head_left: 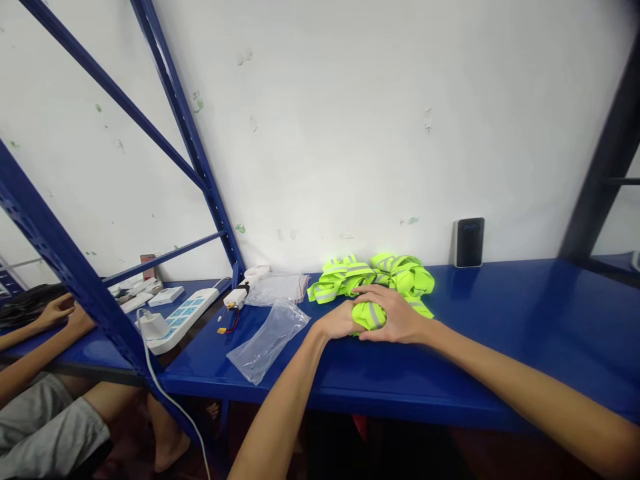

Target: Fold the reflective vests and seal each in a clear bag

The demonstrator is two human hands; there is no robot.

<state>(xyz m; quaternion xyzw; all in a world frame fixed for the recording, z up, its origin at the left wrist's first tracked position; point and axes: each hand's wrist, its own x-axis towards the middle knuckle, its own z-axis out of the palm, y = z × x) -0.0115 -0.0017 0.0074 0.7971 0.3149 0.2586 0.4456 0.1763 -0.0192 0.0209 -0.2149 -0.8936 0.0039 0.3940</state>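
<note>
Left hand (340, 321) and right hand (397, 315), both bare: fingers curling closely round opposite sides of one compact, fluorescent yellow-green fabric bundle with a grey stripe (369, 316) — the two hands are gripping it between them. The bundle is sitting over the front part of a glossy blue table (525, 300); whether it is touching the surface, one cannot tell.

Clear, flat plastic bag (270, 341): lying left of the hands, near the front edge.

Long white power strip with blue socket panels (187, 317): lying farther left, a white block-shaped adapter (154, 325) standing on it.

Small white device with red-and-black leads (235, 298): resting behind the bag.

Crumpled fluorescent yellow-green heap with grey stripes (343, 275): lying just behind the hands, spreading rightward.

Black-fronted upright device with white side (470, 243): standing rightward — near the scuffed white wall (340, 133).
</note>
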